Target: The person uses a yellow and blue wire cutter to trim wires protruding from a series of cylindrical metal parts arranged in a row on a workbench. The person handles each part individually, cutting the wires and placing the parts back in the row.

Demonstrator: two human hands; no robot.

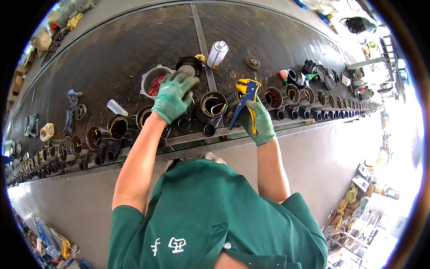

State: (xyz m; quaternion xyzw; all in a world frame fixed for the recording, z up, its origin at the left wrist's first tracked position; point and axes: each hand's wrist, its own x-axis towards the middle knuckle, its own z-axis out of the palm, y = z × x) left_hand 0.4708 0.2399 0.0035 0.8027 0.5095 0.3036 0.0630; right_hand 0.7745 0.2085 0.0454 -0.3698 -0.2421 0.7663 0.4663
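Note:
My right hand (260, 117), in a green glove, is closed around a wire stripper (247, 96) with a yellow head and blue and yellow handles. The tool points away from me, just right of a black motor housing (213, 105) with light wires inside. My left hand (174, 95), also gloved, reaches forward with its fingers stretched out and slightly blurred. Its fingertips are by a grey round piece (187, 70) in front of a black ring-shaped part (191, 62); whether they touch is unclear. Partly behind this hand stands a grey metal bowl-like casing (144, 85) with red pieces inside.
A long row of cylindrical housings (94, 137) lines the table's near edge on both sides. A spray can (218, 54) stands behind the middle, with a round metal disc (252, 62) to its right. A clear bottle (117, 107) lies at left. The dark table (134, 40) has a metal seam.

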